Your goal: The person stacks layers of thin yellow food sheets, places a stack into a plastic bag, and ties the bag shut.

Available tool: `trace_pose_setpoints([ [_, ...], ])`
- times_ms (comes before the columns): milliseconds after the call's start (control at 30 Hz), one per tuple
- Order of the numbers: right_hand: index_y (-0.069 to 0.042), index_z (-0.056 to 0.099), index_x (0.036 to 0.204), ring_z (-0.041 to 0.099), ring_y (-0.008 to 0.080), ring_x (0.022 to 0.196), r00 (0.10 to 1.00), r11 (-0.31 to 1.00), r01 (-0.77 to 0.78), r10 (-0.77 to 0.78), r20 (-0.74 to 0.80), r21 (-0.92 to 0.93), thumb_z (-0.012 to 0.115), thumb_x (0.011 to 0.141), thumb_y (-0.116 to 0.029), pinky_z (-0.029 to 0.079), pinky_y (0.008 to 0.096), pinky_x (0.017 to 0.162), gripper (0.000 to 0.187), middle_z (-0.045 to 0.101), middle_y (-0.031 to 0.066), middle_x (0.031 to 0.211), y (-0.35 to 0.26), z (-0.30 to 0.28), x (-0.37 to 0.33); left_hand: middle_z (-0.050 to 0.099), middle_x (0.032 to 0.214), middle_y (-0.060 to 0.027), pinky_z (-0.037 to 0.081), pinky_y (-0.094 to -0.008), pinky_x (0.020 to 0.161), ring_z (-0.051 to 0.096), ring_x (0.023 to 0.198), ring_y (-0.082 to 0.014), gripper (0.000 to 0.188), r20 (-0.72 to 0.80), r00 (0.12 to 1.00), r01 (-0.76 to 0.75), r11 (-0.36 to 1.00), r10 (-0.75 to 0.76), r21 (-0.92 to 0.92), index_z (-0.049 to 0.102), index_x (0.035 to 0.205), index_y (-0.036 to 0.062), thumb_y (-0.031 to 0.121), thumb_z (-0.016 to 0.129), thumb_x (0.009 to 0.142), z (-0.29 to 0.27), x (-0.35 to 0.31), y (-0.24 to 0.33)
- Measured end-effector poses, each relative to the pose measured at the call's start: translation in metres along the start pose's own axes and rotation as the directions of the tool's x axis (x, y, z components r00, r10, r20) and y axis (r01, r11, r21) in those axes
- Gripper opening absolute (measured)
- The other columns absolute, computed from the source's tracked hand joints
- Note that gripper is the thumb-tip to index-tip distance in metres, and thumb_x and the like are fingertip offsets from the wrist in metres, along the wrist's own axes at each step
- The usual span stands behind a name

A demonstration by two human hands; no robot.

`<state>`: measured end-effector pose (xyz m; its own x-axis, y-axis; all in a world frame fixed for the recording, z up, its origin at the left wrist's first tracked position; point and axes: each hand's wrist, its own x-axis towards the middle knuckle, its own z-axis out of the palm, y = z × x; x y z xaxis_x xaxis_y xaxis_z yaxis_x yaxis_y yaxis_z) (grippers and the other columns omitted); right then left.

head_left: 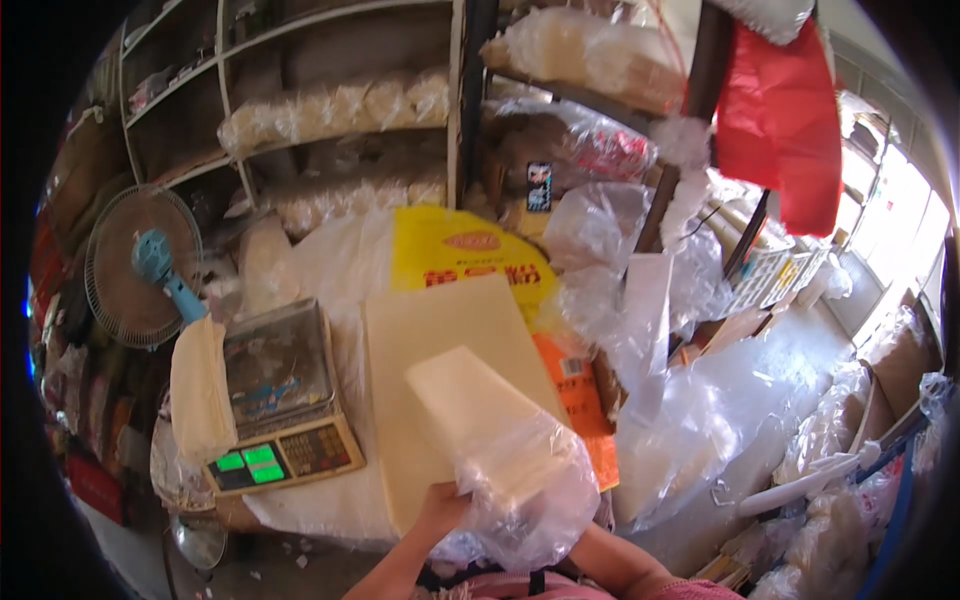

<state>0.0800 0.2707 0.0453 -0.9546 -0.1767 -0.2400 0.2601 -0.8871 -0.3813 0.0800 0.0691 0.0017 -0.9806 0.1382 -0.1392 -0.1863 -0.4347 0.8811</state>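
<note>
In front of me a pale cream stack of flat sheets (pixel 470 385) slants across a larger cream board (pixel 430 315), its near end inside a clear plastic bag (pixel 560 480). My left hand (pixel 447 507) is closed at the bag's left edge, gripping the plastic next to the sheets. My right forearm (pixel 625 562) reaches in from the lower right, and the bag covers the fingers of that hand. Left of the board stands a weighing scale (pixel 280 360) with green displays. A folded pale cloth-like piece (pixel 200 390) hangs at its left side.
A fan (pixel 150 262) stands at the far left, before shelves (pixel 340 35) with bagged pale goods. A yellow printed sack (pixel 470 245) and an orange packet (pixel 580 390) lie by the board. Loose clear plastic (pixel 690 440), a white crate (pixel 765 280) and a hanging red bag (pixel 780 110) are at right.
</note>
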Motion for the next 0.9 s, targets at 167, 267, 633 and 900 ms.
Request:
trace_pose_setpoints([
  [167, 0.0, 0.058, 0.118, 0.061, 0.0239, 0.102, 0.999, 0.996, -0.025, 0.021, 0.047, 0.083, 0.061, 0.089, -0.014, 0.053, 0.0382, 0.084, 0.032, 0.063, 0.0113, 0.11, 0.001, 0.011, -0.005, 0.058, 0.116, -0.0114, 0.044, -0.0372, 0.092, 0.055, 0.108, -0.0193, 0.043, 0.115, 0.907, -0.42, 0.892, 0.405, 0.168, 0.059, 0.116, 0.0006, 0.007, 0.066, 0.074, 0.015, 0.015, 0.155],
  [267, -0.001, 0.057, 0.119, 0.06, 0.0245, 0.105, 0.997, 0.994, -0.005, -0.004, 0.076, 0.11, 0.061, 0.089, -0.014, 0.053, 0.0394, 0.086, 0.033, 0.062, 0.0116, 0.112, -0.015, 0.014, -0.014, 0.054, 0.128, -0.0103, 0.039, -0.0388, 0.098, 0.05, 0.118, -0.0221, 0.055, 0.389, 0.732, -0.679, 0.562, 0.559, 0.471, 0.054, 0.124, 0.0019, 0.022, 0.071, 0.076, 0.08, 0.037, 0.186],
  [633, -0.001, 0.057, 0.119, 0.061, 0.026, 0.106, 0.977, 0.992, 0.044, -0.018, 0.212, -0.115, 0.059, 0.089, -0.02, 0.05, 0.0442, 0.091, 0.036, 0.063, 0.0106, 0.114, -0.08, 0.095, 0.045, 0.058, 0.121, -0.0069, 0.049, -0.032, 0.088, 0.057, 0.107, -0.0155, 0.04, 0.342, 0.834, -0.498, 0.858, 0.433, 0.127, 0.051, 0.13, 0.0058, 0.025, 0.058, 0.096, 0.049, 0.1, 0.155],
  [900, 0.0, 0.061, 0.102, 0.063, 0.0181, 0.07, 0.941, 0.761, 0.092, -0.277, -0.193, -0.642, 0.066, 0.088, -0.018, 0.052, 0.0316, 0.062, 0.024, 0.066, 0.0065, 0.081, -0.067, 0.042, 0.098, 0.054, 0.129, -0.0082, 0.046, -0.0327, 0.096, 0.054, 0.113, -0.0193, 0.044, 0.226, 0.949, -0.266, 0.943, 0.22, 0.2, 0.042, 0.14, 0.0059, 0.025, 0.049, 0.1, 0.016, 0.123, 0.091],
])
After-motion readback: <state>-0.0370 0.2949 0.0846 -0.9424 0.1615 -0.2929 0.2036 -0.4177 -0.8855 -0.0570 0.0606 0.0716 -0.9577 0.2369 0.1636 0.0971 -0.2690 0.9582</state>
